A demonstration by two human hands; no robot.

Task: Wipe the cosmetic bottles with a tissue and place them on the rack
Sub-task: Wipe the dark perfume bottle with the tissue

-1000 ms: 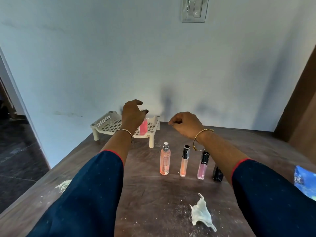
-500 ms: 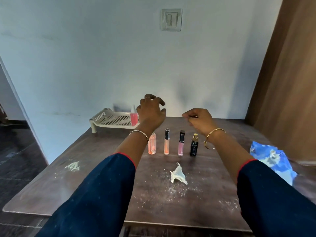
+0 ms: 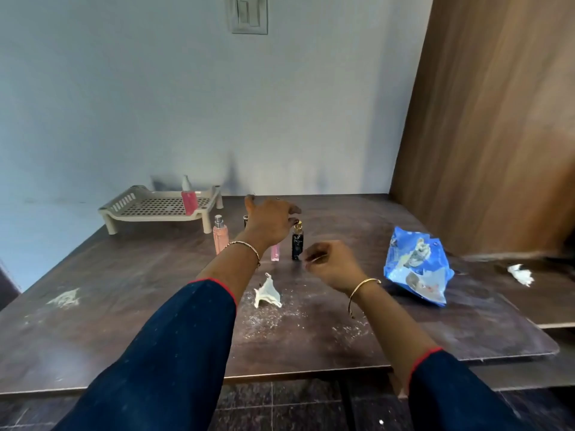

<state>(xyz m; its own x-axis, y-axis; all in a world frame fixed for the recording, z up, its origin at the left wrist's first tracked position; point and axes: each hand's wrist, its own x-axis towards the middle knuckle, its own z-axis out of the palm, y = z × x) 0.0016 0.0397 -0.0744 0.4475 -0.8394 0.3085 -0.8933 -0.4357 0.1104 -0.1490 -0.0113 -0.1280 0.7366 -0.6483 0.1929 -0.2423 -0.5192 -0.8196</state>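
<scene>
A beige perforated rack point(image 3: 149, 205) stands at the table's far left with a pink bottle point(image 3: 189, 197) upright on it. In a row on the table stand a peach spray bottle point(image 3: 220, 235), a tube mostly hidden behind my hand, a pink gloss tube point(image 3: 275, 252) and a black bottle with a gold cap point(image 3: 297, 241). My left hand point(image 3: 270, 219) hovers over the row with fingers spread, holding nothing. My right hand point(image 3: 333, 265) hangs loosely curled just right of the black bottle, and holds nothing. A crumpled white tissue point(image 3: 267, 293) lies in front of the row.
A blue tissue packet point(image 3: 417, 269) lies to the right on the dark table point(image 3: 124, 290). Another crumpled tissue point(image 3: 520, 274) sits on the far right surface. White powder marks the tabletop. A wooden panel point(image 3: 497, 119) rises at the right; a wall stands behind.
My left hand let go of the pink bottle on the rack and moved right over the row of bottles. My right hand dropped lower. The camera pulled back and turned right.
</scene>
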